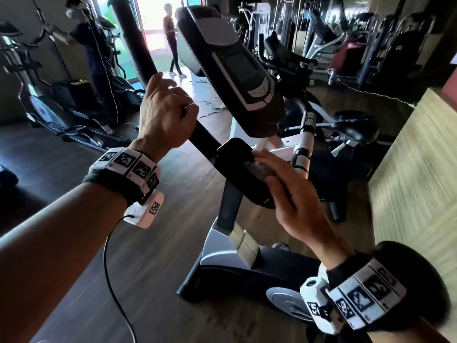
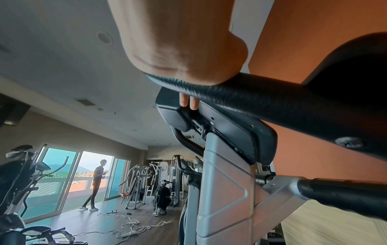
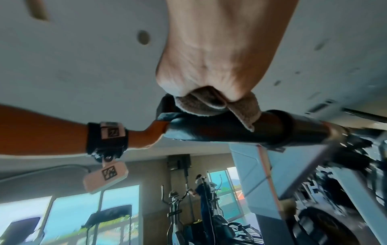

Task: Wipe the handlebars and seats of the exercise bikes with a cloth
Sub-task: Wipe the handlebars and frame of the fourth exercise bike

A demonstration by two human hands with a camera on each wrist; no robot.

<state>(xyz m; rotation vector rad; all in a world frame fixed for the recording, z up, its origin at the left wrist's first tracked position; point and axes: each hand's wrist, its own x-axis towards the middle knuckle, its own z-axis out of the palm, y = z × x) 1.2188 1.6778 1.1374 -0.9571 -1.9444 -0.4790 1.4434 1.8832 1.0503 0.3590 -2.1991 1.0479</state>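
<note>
**Q:** Where is the left hand (image 1: 165,115), and what is its state?
**A:** It is on the left handlebar (image 1: 134,43) of the near exercise bike (image 1: 237,243). The fingers are wrapped fully round the black foam bar, with the knuckles on top. The left wrist view shows the heel of the palm seated on the foam.

**Q:** And the right hand (image 1: 294,196)?
**A:** It lies on the black centre housing (image 1: 235,154), just below the console (image 1: 235,70). The fingers (image 2: 184,101) are extended rather than curled. Their tips reach over the far edge of the housing.

**Q:** Locate the cloth.
**A:** The cloth (image 3: 243,107) is brown and folded. It sits under the right palm, pressed against the housing. One flap hangs out at the heel of the hand. In the head view the hand covers nearly all of it.

**Q:** Are the two hands in contact?
**A:** No. They are apart, the left hand higher up the bar and the right nearer the column.

**Q:** What else is present?
**A:** A second bike stands to the right, its seat (image 1: 356,129) beyond the near bike's column. On the far left, a person (image 1: 96,45) stands at an elliptical trainer. Another person (image 1: 173,45) stands at the bright far doorway. Cables lie on the wooden floor (image 1: 160,280) near that doorway.
</note>
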